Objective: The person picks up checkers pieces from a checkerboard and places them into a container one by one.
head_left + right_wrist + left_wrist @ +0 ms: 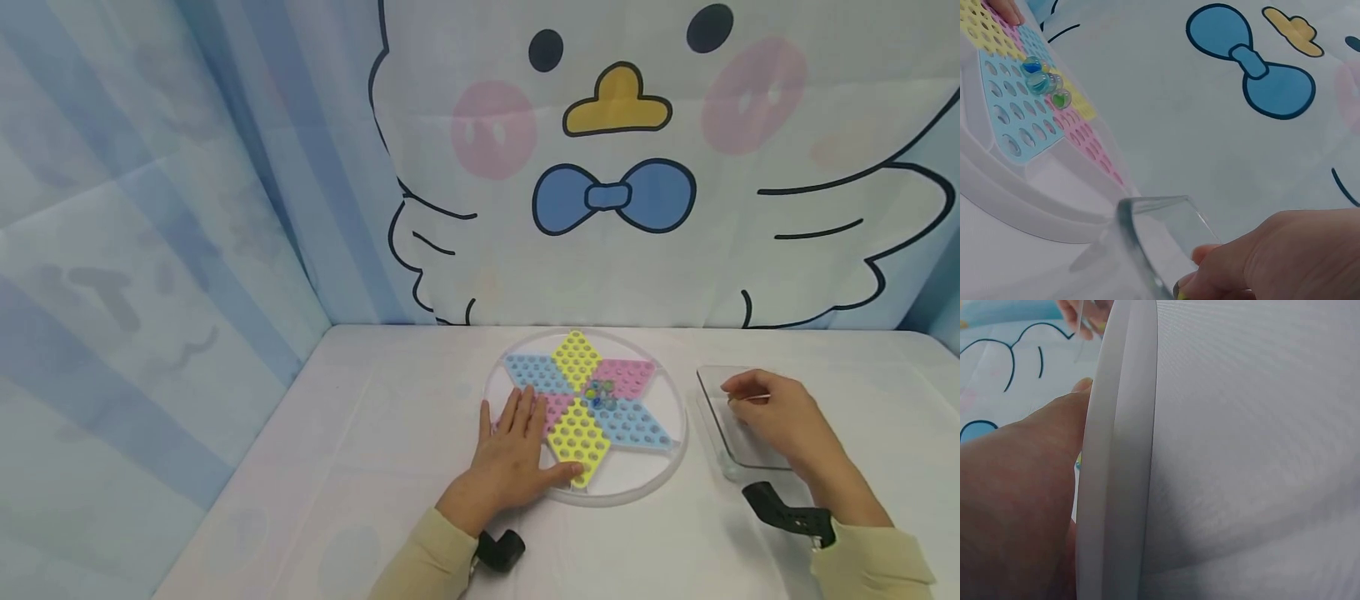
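Note:
A round white Chinese checkers board point(607, 500) carries a six-pointed star of yellow, pink and blue holed sections. My left hand point(510, 458) rests palm down on its near left side, fingers spread, with the thumb over the near yellow section. Several glass marbles point(1038, 82) cluster around the star's middle. To the right, my right hand point(776, 417) is over a clear box point(1138, 244). Its thumb and fingers pinch a small marble point(1181, 294), of which only a yellow-green and dark bit shows. The left wrist view mostly takes in the board's outer rim point(1113, 456).
A white cloth covers the table point(360, 467). Behind its far edge hangs a curtain point(615, 275) printed with a cartoon bird, and another pale blue curtain point(150, 292) hangs at the left. Black camera mounts point(787, 510) sit on both wrists.

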### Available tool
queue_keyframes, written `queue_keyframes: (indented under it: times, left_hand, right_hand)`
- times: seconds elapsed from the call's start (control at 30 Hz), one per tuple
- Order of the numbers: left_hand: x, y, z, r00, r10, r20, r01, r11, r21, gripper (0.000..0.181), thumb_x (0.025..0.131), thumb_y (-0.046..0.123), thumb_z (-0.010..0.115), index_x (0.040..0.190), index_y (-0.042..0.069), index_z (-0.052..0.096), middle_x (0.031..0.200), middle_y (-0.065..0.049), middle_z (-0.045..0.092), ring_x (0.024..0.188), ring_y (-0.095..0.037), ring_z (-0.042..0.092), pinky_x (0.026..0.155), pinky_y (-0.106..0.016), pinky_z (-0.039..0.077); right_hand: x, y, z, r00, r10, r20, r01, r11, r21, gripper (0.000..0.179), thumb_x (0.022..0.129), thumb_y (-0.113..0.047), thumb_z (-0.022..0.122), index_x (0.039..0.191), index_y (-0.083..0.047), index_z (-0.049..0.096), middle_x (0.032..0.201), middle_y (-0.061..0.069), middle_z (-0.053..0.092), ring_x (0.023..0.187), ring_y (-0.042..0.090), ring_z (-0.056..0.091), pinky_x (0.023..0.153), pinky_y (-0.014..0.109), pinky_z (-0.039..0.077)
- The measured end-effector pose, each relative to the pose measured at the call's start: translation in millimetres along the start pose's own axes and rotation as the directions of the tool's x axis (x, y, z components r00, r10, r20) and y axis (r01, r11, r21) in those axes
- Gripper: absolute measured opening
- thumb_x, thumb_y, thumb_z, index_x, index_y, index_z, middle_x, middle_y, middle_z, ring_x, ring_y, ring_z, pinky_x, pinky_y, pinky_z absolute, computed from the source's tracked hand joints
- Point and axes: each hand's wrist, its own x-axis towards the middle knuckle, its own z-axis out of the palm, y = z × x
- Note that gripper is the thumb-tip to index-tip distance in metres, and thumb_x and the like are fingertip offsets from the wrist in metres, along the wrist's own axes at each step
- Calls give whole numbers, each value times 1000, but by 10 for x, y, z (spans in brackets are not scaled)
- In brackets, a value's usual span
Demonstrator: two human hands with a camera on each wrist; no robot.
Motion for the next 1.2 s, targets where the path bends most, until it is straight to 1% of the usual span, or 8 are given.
queue_keyframes:
  times: [0.07,0.13,0.3,0.4,0.7,0.97,1.1,1.2]
  left_hand:
    - [-4,0,-3,1000,1,-1,-1,1000,1,106,87,82,36,161,12,7,169,-9,-1,156,-25,-3,121,-61,-4]
    - [-7,-1,-5,1000,1,-1,-1,1000,-1,106,87,82,36,161,12,8,169,-9,-1,156,-25,-3,121,-61,-3]
    - [-7,2,-14,1000,-2,-5,2,1000,-1,105,87,82,36,161,12,8,169,-8,-1,156,-25,-3,121,-61,-3]
    - [-9,6,-14,1000,-2,-8,2,1000,4,105,87,82,36,161,12,8,169,-9,0,156,-25,-3,121,-61,-3]
    - [-6,2,1,1000,0,-12,0,1000,4,106,87,82,35,161,12,8,169,-9,-1,156,-25,-3,122,-61,-3]
    - [-10,2,-6,1000,-1,-3,2,1000,2,106,87,82,36,161,12,9,169,-8,-1,156,-25,-3,121,-62,-3]
    - [-10,3,-7,1000,-2,4,2,1000,-3,105,87,82,36,161,12,9,169,-8,-1,156,-25,-4,121,-62,-3]
    - [-9,4,-10,1000,-4,8,4,1000,-6,106,87,83,36,161,12,8,169,-8,-1,156,-25,-4,121,-62,-4]
  right_hand:
    - [5,4,2,1000,-6,8,6,1000,-8,29,96,-7,53,121,6,58,118,29,60,99,35,59,76,36,50]
    - [9,8,7,1000,-1,17,2,1000,-13,29,96,-6,53,121,7,57,119,30,59,101,38,59,78,40,51]
    - [29,22,20,999,16,45,-15,1000,-23,30,96,-5,52,123,7,55,121,32,56,106,44,55,84,54,51]
    - [38,31,25,998,22,58,-20,999,-34,30,95,-4,52,123,7,55,121,32,56,107,45,53,88,59,49]
    - [46,19,29,996,3,84,2,998,-65,28,93,-1,53,119,9,56,115,32,58,102,42,55,85,56,51]
    - [41,-22,34,996,16,86,-9,996,-87,28,93,-1,54,120,9,56,117,33,58,104,45,55,87,58,51]
    - [19,-72,8,998,4,66,2,996,-93,28,95,-5,54,120,7,56,118,32,58,107,47,54,86,59,51]
    - [4,-123,-15,1000,-25,16,27,996,-91,28,97,-9,55,120,5,57,119,31,59,108,47,53,85,59,51]
